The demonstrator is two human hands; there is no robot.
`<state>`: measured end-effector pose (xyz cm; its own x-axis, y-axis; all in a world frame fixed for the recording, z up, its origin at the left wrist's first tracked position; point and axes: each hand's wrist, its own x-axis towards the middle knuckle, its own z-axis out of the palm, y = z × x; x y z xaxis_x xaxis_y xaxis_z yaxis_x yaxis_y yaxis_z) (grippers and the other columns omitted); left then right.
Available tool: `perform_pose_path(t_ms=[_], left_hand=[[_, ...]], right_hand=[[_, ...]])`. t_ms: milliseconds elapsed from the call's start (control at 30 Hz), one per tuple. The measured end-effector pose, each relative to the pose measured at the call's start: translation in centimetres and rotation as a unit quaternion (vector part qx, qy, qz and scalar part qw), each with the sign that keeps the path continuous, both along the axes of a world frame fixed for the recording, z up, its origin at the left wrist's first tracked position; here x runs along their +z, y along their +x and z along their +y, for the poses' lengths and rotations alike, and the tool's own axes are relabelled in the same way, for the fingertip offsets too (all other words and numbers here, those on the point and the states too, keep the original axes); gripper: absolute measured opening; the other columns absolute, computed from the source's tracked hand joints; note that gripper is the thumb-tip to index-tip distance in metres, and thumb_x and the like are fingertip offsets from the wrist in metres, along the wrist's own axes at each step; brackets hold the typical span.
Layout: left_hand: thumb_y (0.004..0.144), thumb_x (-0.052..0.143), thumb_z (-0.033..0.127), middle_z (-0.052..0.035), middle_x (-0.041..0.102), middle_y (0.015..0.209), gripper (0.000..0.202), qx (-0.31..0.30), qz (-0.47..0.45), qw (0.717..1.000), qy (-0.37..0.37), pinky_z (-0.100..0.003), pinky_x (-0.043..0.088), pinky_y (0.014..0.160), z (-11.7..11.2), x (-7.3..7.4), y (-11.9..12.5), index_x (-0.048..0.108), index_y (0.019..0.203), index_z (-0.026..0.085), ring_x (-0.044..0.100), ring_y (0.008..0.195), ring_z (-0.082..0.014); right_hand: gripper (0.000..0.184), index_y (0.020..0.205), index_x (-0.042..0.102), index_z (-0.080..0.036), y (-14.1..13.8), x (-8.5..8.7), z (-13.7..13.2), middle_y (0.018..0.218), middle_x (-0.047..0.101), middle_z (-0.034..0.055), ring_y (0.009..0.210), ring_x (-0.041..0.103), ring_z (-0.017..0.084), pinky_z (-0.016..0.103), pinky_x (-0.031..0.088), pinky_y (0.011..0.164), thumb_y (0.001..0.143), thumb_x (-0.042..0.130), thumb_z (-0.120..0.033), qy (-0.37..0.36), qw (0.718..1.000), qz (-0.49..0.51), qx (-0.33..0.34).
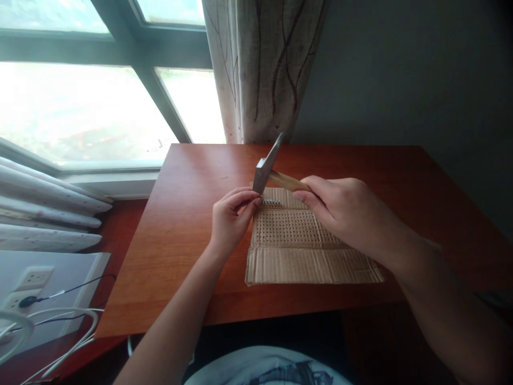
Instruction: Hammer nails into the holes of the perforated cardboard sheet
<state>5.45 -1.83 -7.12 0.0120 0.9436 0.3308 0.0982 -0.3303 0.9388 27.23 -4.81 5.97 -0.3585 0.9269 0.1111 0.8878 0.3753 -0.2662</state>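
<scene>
My right hand [340,200] is wrapped round the wooden handle of a hammer [267,166]. The grey head is tilted, its lower face right at the fingertips of my left hand [234,214]. Thumb and forefinger of that hand are pinched together over the upper left part of a piece of corrugated cardboard [312,266]. Whatever they hold is too small to make out. Rows of small dark holes cover the cardboard's middle band. Beside my left fingertips, a short cluster of small shiny metal bits [272,203] stands in the cardboard. My right hand and forearm hide its right side.
The cardboard lies on a reddish-brown wooden table [180,230]. Behind stand a window [80,112] and a patterned curtain [272,69]. At lower left are a wall socket [36,278] with a black plug and loose white cables [76,347].
</scene>
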Motion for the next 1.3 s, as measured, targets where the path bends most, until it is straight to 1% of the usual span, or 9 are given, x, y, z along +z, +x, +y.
perform_pose_path(t_ms=[300,433,633,767,833,933,1000,1100,1300], left_hand=[[0.085,0.076,0.023,-0.0078,0.077,0.100,0.006,0.006,0.010,1.000,0.018,-0.030,0.064,0.082,0.1,-0.3,0.0,0.079,0.087,0.018,0.074,0.091,-0.0190],[0.086,0.075,0.022,-0.0077,0.077,0.102,0.006,0.011,0.026,0.999,0.025,-0.031,0.064,0.083,0.1,-0.3,-0.1,0.079,0.088,0.018,0.074,0.092,-0.0189],[0.086,0.075,0.025,-0.0087,0.076,0.103,0.008,-0.017,0.002,1.000,0.016,-0.029,0.064,0.080,0.2,0.1,-0.2,0.076,0.088,0.017,0.073,0.093,-0.0190],[0.085,0.076,0.027,-0.0107,0.073,0.116,0.017,-0.027,0.021,0.999,0.014,-0.030,0.063,0.082,-0.1,0.7,-0.5,0.076,0.100,0.018,0.072,0.092,-0.0176],[0.086,0.075,0.028,-0.0118,0.068,0.129,0.024,-0.026,0.054,0.998,0.016,-0.032,0.062,0.082,-0.2,1.0,-0.7,0.075,0.109,0.020,0.071,0.097,-0.0188],[0.085,0.075,0.029,-0.0108,0.061,0.139,0.027,0.005,0.131,0.990,0.053,-0.038,0.059,0.092,-0.4,1.7,-0.9,0.073,0.111,0.023,0.064,0.121,-0.0262],[0.083,0.077,0.028,-0.0097,0.063,0.137,0.030,0.036,0.175,0.979,0.103,-0.045,0.054,0.103,-0.4,2.1,-1.0,0.071,0.113,0.024,0.059,0.128,-0.0283],[0.083,0.077,0.026,-0.0072,0.070,0.125,0.038,0.033,0.211,0.964,0.156,-0.048,0.048,0.110,-0.5,2.3,-0.9,0.067,0.120,0.025,0.061,0.122,-0.0267],[0.080,0.079,0.024,-0.0068,0.073,0.120,0.050,-0.012,0.226,0.967,0.114,-0.049,0.048,0.109,-0.6,1.6,-0.5,0.061,0.127,0.024,0.060,0.122,-0.0278]], right_hand=[[0.030,0.093,0.064,-0.020,-0.1,-0.4,-0.2,0.075,0.069,0.0051,0.066,0.065,0.021,0.032,0.036,0.061,0.107,0.044,-0.038,0.001,1.000,-0.007,-0.003],[0.030,0.094,0.065,-0.021,0.2,-0.3,-0.2,0.072,0.067,0.0031,0.063,0.063,0.020,0.032,0.037,0.061,0.107,0.045,-0.039,0.010,1.000,0.017,0.001],[0.030,0.093,0.066,-0.022,0.9,0.0,-0.4,0.072,0.068,0.0026,0.062,0.062,0.019,0.033,0.037,0.060,0.107,0.045,-0.039,0.018,0.999,0.032,-0.016],[0.029,0.093,0.066,-0.022,1.5,-0.2,-0.4,0.069,0.067,0.0024,0.060,0.061,0.019,0.033,0.037,0.059,0.106,0.046,-0.038,0.021,0.999,0.031,-0.024],[0.027,0.092,0.066,-0.022,1.9,-0.3,-0.5,0.067,0.066,0.0016,0.058,0.060,0.019,0.033,0.036,0.058,0.106,0.047,-0.037,0.026,0.999,0.030,-0.028],[0.027,0.092,0.066,-0.021,2.3,-0.5,-0.7,0.065,0.064,0.0005,0.057,0.059,0.018,0.033,0.036,0.058,0.105,0.049,-0.036,0.028,0.999,0.033,-0.033],[0.027,0.092,0.066,-0.021,2.4,-0.5,-0.8,0.065,0.064,0.0002,0.058,0.060,0.018,0.032,0.037,0.058,0.105,0.049,-0.036,0.022,0.998,0.036,-0.035],[0.025,0.092,0.066,-0.021,2.6,-0.6,-0.9,0.068,0.066,0.0006,0.060,0.061,0.018,0.032,0.038,0.059,0.105,0.050,-0.034,0.017,0.998,0.041,-0.034],[0.025,0.091,0.066,-0.021,2.4,-0.6,-0.9,0.068,0.067,0.0003,0.060,0.062,0.018,0.032,0.038,0.060,0.105,0.050,-0.035,0.026,0.998,0.040,-0.027]])
